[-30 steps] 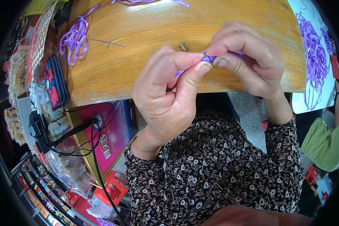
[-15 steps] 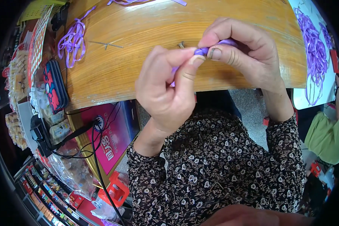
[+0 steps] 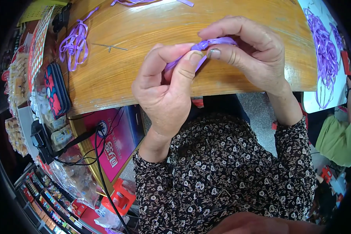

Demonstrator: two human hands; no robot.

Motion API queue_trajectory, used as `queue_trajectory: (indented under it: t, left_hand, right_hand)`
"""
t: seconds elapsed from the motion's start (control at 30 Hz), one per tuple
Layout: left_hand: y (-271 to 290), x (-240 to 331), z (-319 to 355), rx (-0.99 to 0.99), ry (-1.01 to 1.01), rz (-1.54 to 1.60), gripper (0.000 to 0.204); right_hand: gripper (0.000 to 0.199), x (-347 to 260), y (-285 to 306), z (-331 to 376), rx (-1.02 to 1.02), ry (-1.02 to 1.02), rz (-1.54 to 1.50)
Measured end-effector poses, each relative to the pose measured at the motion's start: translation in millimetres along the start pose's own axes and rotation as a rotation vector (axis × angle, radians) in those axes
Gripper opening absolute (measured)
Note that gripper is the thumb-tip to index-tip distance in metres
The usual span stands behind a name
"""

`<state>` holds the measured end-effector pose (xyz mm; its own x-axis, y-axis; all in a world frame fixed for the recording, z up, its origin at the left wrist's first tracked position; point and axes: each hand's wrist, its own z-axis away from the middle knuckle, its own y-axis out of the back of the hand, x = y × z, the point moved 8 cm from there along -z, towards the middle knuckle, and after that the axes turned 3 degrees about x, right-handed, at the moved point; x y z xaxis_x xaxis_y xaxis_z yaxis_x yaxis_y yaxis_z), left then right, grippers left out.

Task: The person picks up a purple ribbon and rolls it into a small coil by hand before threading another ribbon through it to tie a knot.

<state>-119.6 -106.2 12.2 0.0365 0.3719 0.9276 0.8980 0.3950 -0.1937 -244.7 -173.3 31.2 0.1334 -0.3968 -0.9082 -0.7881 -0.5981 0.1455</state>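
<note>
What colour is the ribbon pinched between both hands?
Purple: the ribbon is pinched between the left hand and right hand. Head view shows it best.

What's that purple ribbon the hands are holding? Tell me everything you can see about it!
The purple ribbon is a thin, shiny strip that looks like plastic gift ribbon. It is folded into a small bunch with a tight pinch in the middle. The left hand squeezes it between thumb and fingers, and the right hand pinches its other side. A loose tail runs down behind the left fingers. It is held just above the wooden table, near the front edge.
</note>
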Motion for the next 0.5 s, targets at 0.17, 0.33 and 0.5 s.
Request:
queue_trajectory:
  t: [0.17, 0.33, 0.5]
  left_hand:
    - [3.4, -6.3, 1.1, 0.013, 0.064, 0.081, 0.009]
    - [4.3, -11.8, 1.5, -0.021, 0.156, 0.173, 0.008]
    - [6.5, -0.3, 1.0, -0.033, -0.012, -0.076, 0.008]
  right_hand:
    - [0.024, 1.1, 0.0, 0.1, 0.041, 0.002, 0.039]
    - [0.020, -12.6, -1.6, -5.3, -0.032, 0.207, 0.237]
    - [0.014, -31.2, -9.2, -2.8, -0.073, 0.399, 0.470]
